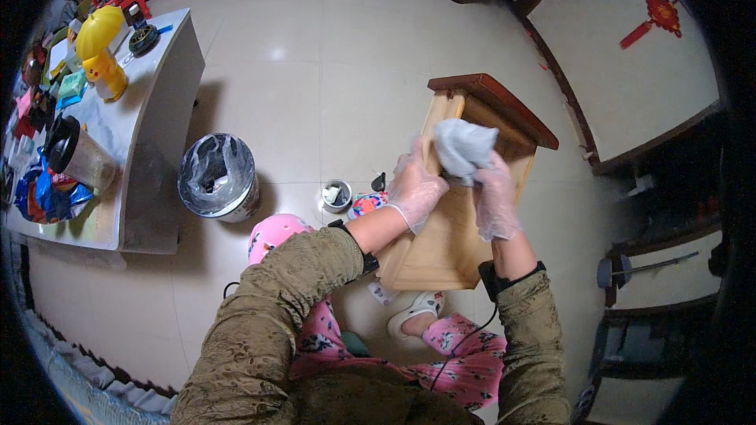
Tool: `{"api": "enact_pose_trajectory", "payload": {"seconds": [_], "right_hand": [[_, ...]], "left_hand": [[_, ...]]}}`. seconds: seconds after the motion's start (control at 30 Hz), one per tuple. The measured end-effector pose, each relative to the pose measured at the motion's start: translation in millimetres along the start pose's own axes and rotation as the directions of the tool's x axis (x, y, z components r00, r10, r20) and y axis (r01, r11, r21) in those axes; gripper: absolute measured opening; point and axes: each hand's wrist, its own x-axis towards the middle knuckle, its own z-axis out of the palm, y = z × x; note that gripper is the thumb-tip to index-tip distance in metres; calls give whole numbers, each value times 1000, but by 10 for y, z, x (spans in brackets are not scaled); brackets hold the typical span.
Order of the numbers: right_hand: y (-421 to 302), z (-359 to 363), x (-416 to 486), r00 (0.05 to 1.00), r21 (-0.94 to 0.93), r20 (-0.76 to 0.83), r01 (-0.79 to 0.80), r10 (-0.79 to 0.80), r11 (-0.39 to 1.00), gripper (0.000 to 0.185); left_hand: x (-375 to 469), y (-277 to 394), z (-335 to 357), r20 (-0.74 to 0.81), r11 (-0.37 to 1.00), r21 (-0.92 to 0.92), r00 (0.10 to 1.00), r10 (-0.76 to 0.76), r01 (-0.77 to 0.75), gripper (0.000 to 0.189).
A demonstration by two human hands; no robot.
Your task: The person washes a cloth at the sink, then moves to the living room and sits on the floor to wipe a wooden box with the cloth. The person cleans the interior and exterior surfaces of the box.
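Note:
A wooden drawer (pixel 444 255) with pale inner walls and a reddish-brown front panel (pixel 493 103) is tilted before me, its open side facing up. My left hand (pixel 415 186), in a clear plastic glove, grips the drawer's left side wall. In my right hand (pixel 497 199), gloved the same way, is a bunched, light grey-blue cloth (pixel 465 144). The cloth is inside the drawer near the front panel, slightly blurred, and covers part of the interior.
Left of me, a lined trash bin (pixel 217 203) stands beside a cluttered table (pixel 150 94). Small items lie on the tiled floor: a round container (pixel 336 196), a colourful packet (pixel 369 205) and a dark object (pixel 378 181). My clog (pixel 416 311) is below the drawer.

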Motion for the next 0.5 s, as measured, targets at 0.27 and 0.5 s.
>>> {"api": "enact_pose_trajectory", "payload": {"seconds": [0.27, 0.5], "right_hand": [[-664, -329, -421, 741, -325, -340, 486, -580, 811, 59], [-1785, -237, -396, 562, -899, 137, 416, -815, 135, 37]], "left_hand": [[-125, 218, -90, 3, 992, 124, 1000, -11, 11, 90], [-185, 177, -36, 16, 969, 212, 992, 126, -127, 97]]}}
